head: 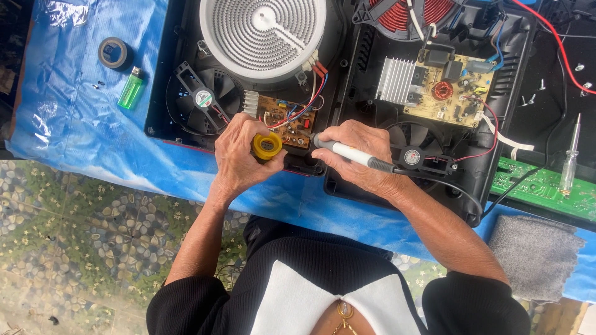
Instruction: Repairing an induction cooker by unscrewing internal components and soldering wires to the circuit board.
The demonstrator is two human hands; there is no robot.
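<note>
two hands over an opened cooktop

the person's left hand [239, 155] is clenched around a small yellow spool [267, 146], gripping it between thumb and fingers just in front of a brown circuit board [287, 122]. the right hand [360, 158] grasps a grey soldering iron [354, 155] like a pen, its tip pointing left toward the spool and the edge of that board; the iron's black cord [462, 189] trails off to the right.

both hands hover over two opened black cooktop housings [347, 80] lying side by side on a surface covered with a blue tarp [74, 118]. the left housing holds a white ribbed heating disc [264, 34] and a black fan [202, 99]. the right housing shows a red copper coil [413, 12], a silver heat sink [395, 79] and a yellow circuit board [453, 93], with a second fan [413, 155] just beside the right hand.

well apart on the tarp lie a roll of black tape [115, 53] and a green lighter [131, 90]. at the right sit a green circuit board [546, 189], a screwdriver [570, 164] and a grey cloth [534, 254].
</note>
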